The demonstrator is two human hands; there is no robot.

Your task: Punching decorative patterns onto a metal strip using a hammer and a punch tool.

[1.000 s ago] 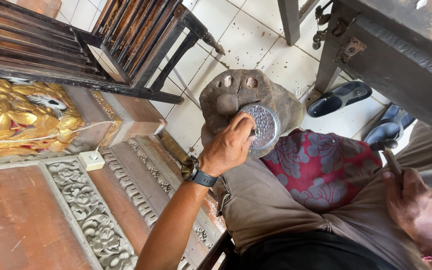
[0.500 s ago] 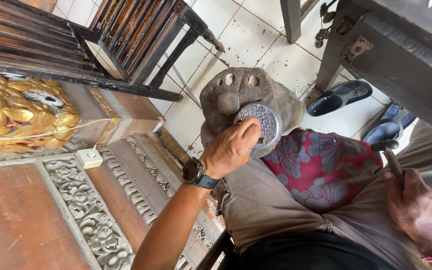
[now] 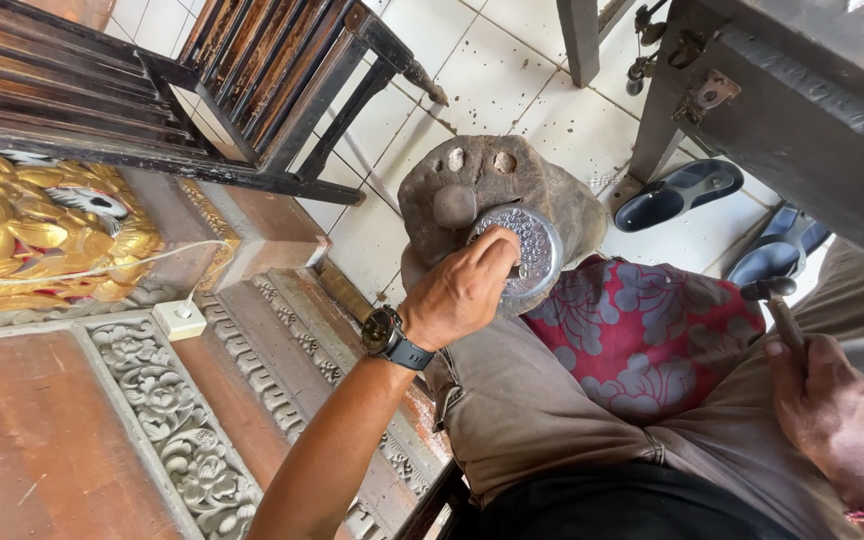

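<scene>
One embossed silver disc (image 3: 524, 252), round, held on edge against one dark rounded block (image 3: 482, 190) standing on the tiled floor (image 3: 492, 80) just beyond the knees. Left hand (image 3: 464, 290) closed over near-left rim of disc, fingers wrapped, grip firm on it; one dark wristwatch (image 3: 392, 338) on that wrist. Three pale round marks counted on block's top face. Right hand (image 3: 832, 410) low at right, resting on thigh, grip closed around handle of one small hammer (image 3: 780, 305), dark head pointing far, well apart from disc. One red cloth (image 3: 642, 335) with grey flower print spread over lap, between both hands, its far edge touching disc and block. Two dark slippers (image 3: 680, 192) on floor to far right, side by side, beside dark wooden table leg (image 3: 752, 110). One dark slatted wooden chair (image 3: 252, 80) far left. One gilded carved panel (image 3: 42, 230) at left edge; one white switch box (image 3: 180, 320) just below it, with thin white cord. Carved grey floral borders along brick-red steps (image 3: 42, 440) near left.
</scene>
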